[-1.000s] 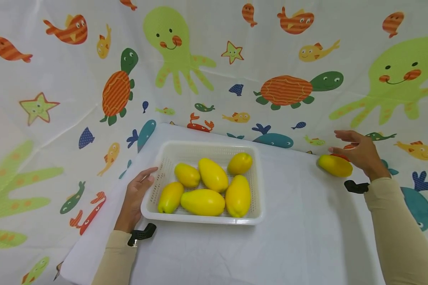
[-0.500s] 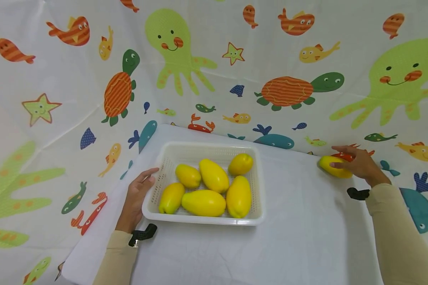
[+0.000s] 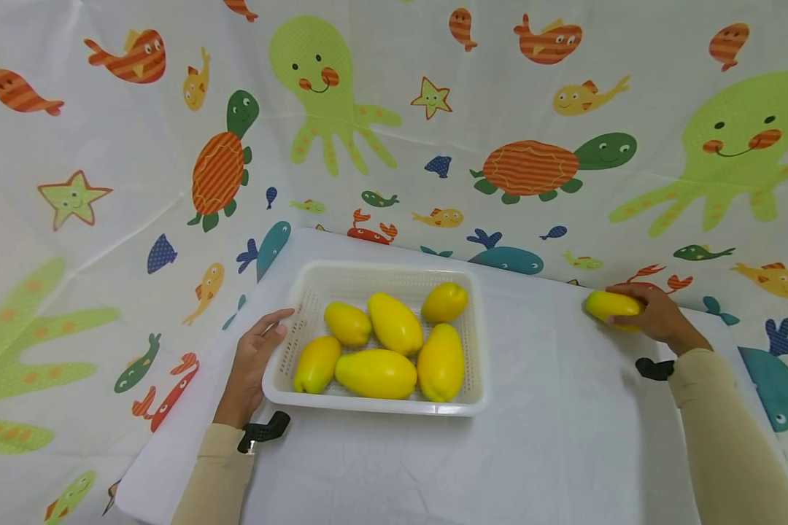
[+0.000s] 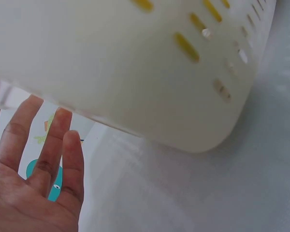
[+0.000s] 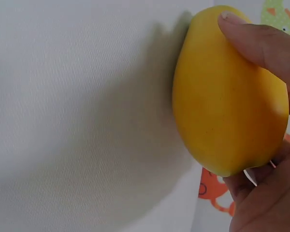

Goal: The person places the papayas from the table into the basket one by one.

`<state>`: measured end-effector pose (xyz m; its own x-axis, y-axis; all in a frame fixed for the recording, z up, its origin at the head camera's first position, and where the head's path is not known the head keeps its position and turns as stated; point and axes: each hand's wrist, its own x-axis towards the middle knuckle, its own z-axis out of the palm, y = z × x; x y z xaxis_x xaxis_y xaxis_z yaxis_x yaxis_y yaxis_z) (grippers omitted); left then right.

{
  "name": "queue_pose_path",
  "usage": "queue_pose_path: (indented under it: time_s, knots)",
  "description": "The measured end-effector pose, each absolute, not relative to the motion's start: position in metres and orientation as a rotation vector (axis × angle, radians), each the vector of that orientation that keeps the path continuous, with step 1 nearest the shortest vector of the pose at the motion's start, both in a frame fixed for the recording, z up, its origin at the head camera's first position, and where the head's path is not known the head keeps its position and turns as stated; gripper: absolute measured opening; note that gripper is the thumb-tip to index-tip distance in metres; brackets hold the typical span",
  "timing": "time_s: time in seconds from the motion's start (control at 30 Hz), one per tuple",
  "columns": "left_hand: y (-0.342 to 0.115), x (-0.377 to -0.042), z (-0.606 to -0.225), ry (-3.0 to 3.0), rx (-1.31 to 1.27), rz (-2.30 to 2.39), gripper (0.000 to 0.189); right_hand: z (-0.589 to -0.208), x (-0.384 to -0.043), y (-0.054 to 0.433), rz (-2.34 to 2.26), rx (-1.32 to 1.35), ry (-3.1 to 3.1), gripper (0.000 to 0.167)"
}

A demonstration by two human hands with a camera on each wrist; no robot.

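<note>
At the far right of the table, my right hand (image 3: 659, 315) grips a yellow mango (image 3: 609, 308) with a greenish tip. The right wrist view shows the thumb laid across the mango (image 5: 227, 96) and the other fingers partly hidden behind it. A white plastic basket (image 3: 374, 405) with slotted walls stands left of centre, holding several yellow mangoes (image 3: 394, 324). My left hand (image 3: 244, 372) is at the basket's left side, fingers extended along it. In the left wrist view these fingers (image 4: 50, 150) look fairly straight beside the basket wall (image 4: 111, 63); the thumb is hardly visible.
A white cloth covers the table (image 3: 532, 452). Behind and to the left hangs a white curtain (image 3: 381, 58) printed with sea animals, meeting the table's back edge close to the held mango.
My right hand has come down from above the single mango and closed its fingers and thumb around it. The left hand and the basket have stayed in place.
</note>
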<state>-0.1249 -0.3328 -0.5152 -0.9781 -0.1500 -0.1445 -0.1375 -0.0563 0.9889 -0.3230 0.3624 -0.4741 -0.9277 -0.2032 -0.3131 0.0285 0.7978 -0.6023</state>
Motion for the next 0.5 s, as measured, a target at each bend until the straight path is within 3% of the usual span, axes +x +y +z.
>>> queue_pose_path:
  time_s: [0.5]
  knots:
    - [-0.332, -0.125, -0.515, -2.133, 0.333, -2.273, 0.06, -0.457, -0.318, 0.306, -0.832, -0.347, 2.649, 0.068]
